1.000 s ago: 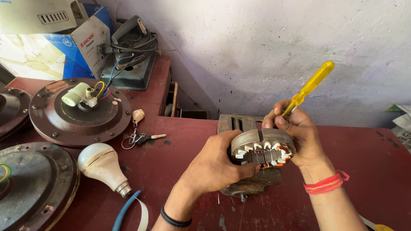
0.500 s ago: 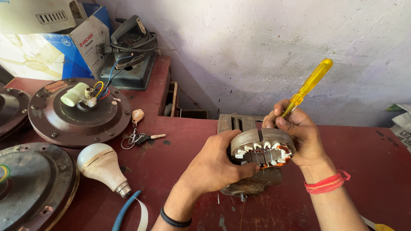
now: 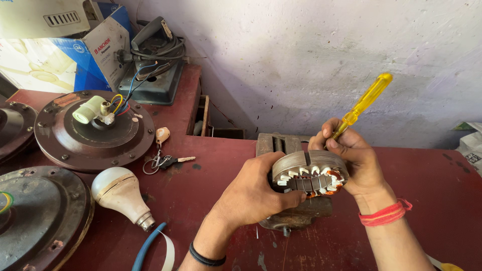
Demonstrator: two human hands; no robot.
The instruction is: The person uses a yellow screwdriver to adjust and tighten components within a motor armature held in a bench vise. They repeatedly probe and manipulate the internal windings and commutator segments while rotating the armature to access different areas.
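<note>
Left hand [image 3: 253, 193] clamps around the near side of a fan motor stator [image 3: 311, 175], fingers wrapped over its rim, thumb side toward the camera; the grasp is firm and closed on the part. The stator is held just above a small bench vise [image 3: 296, 216] at the centre of the red workbench [image 3: 226, 165]; white slot insulators and copper-coloured windings show on its face, a grey metal shell over the top. Whether it rests on the vise or hangs just clear, cannot tell. Right hand [image 3: 354, 160] cups the far right side of the stator and at once pinches a screwdriver [image 3: 362, 104] between thumb and fingers; yellow translucent handle points up and to the right, against the whitewashed wall [image 3: 311, 55]; the tip is hidden behind the fingers. Red thread band [image 3: 385, 215] on the right wrist, black band [image 3: 205, 257] on the left. To the left on the bench: a white light bulb [image 3: 120, 193] lying on its side, base toward the camera; a bunch of keys [image 3: 163, 159] just beyond it; a round brown ceiling fan motor housing [image 3: 94, 131] with coloured wires at its hub. A second housing [image 3: 40, 216] sits at the lower left corner. Blue cable [image 3: 145, 248] at the near edge. Behind, a blue and white carton [image 3: 75, 50] and a dark grey device with coiled cord [image 3: 153, 62].
</note>
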